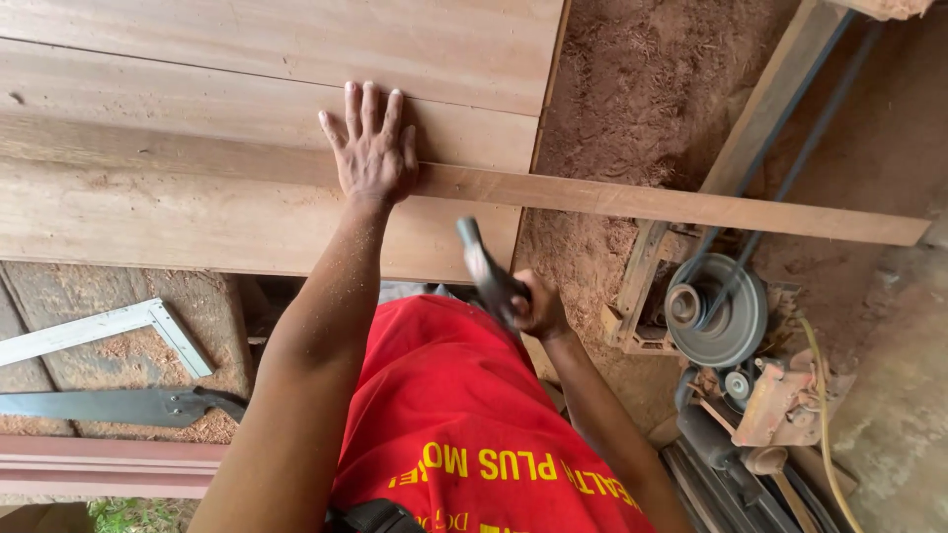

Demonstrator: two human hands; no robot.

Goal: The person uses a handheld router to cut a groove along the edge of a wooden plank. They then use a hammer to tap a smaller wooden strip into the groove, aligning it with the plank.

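Note:
My left hand (371, 148) lies flat, fingers spread, on a narrow wooden strip (632, 200) that runs across wide wooden boards (247, 59) and sticks out to the right past their edge. My right hand (538, 308) is closed around the handle of a hammer (484, 266), blurred by motion, with its head raised just in front of the boards' near edge. My red shirt (464, 415) fills the lower middle of the view.
A metal try square (118, 331) and a hand saw (118, 405) lie on a sawdust-covered bench at lower left. A machine with a pulley wheel (716, 311), belts and a yellow cable (825, 415) stands at right on sawdust-strewn ground.

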